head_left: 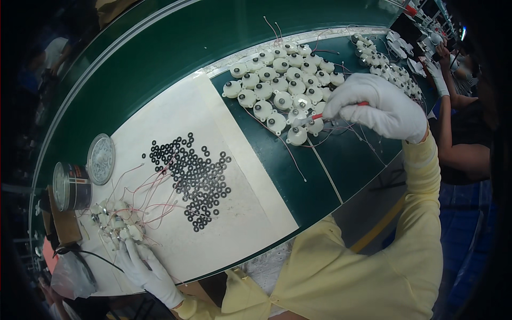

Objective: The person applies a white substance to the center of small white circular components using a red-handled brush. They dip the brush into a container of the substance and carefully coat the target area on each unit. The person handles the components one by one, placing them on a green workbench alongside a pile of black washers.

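Observation:
My gloved right hand [373, 105] is closed around a small red-handled brush [318, 116]. Its pale tip points down to the left, over the near edge of a group of round white motors [278, 84]. Most of these motors have a dark or metal centre on top, and some trail thin wires. At the lower left, my gloved left hand [146, 269] lies with its fingers stretched out. Its fingertips reach a heap of white motors with pink wires [118, 223]; whether they grip one is hard to make out.
Many small black rings [200, 178] lie on a white sheet [245, 213]. An open can [72, 186] and a round lid [101, 159] stand at the left, near a cardboard box [63, 221] and a plastic bag [74, 274]. Farther right are more motors [386, 66] and another person's gloved hand [437, 77].

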